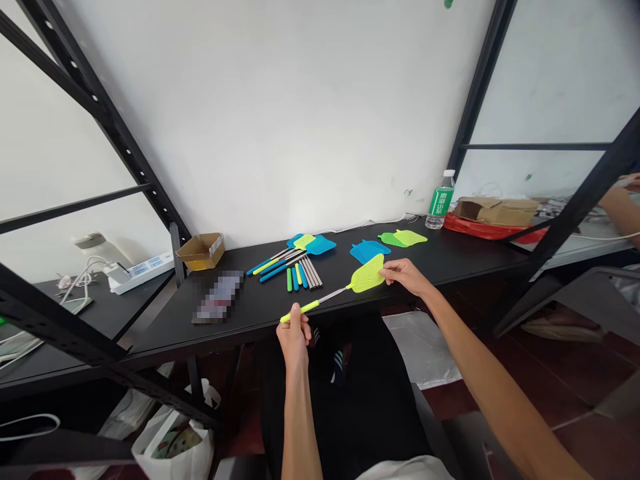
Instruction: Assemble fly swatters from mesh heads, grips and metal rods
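A yellow-green fly swatter with a metal shaft is held between my hands, just above the table's front edge. My left hand is closed round its handle. Fingers of my right hand pinch the outer edge of its perforated head. Behind it lie several loose handle grips in green, blue and yellow, beside metal tubes. Assembled swatters with blue and yellow heads are piled to their left. Loose blue swatter heads and green ones rest farther right.
A small open cardboard box and a pixelated flat item are on the left of the black table. A water bottle stands at the back right. Black metal posts frame both sides. Another person's arm shows at far right.
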The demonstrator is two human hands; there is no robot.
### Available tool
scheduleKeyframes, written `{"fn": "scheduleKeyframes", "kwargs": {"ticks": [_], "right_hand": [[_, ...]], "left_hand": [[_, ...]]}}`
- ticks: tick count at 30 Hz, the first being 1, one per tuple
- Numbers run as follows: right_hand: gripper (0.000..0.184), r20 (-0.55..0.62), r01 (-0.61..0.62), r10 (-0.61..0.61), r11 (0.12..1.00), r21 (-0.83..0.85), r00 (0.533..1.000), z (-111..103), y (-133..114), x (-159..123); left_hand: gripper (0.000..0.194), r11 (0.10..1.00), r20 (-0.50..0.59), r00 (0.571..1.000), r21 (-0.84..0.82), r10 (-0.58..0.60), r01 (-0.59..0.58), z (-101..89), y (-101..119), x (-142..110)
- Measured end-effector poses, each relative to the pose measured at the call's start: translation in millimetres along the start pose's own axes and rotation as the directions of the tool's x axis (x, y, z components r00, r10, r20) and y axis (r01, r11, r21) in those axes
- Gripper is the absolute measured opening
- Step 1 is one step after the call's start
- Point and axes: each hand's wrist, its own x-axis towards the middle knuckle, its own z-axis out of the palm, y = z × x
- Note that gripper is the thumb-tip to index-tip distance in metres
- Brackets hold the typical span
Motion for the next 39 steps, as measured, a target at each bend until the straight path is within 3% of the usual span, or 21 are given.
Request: {"fn": "scheduleKeyframes", "kwargs": {"ticks": [13, 20, 32, 39], "right_hand": [[0.043, 0.075, -0.077, 0.072, 0.995, 0.065, 0.995, 3, -3, -2], [0.046, 0.058, -0.090, 0.087, 0.994, 0.063, 0.995, 3, -3, -2], [0.046, -0.081, -0.117, 0.129, 0.982, 0.147, 0.988, 0, 3, 1], [0.044, -0.143, -0.081, 0.114, 0.973, 0.218, 0.983, 2, 4, 3]], "left_hand": [[0.049, 0.998, 0.024, 0.999, 0.053, 0.025, -0.027, 0.8, 0, -1], [0.046, 0.990, 0.144, 0.988, 0.121, 0.053, -0.071, -3.7, 4, -4], [0.035, 0.978, 0.381, 0.919, 0.134, 0.101, -0.162, -1.9, 14, -8], [0.036, 0.974, 0.388, 0.919, 0.168, 0.075, -0.151, -1.6, 14, -6]]}}
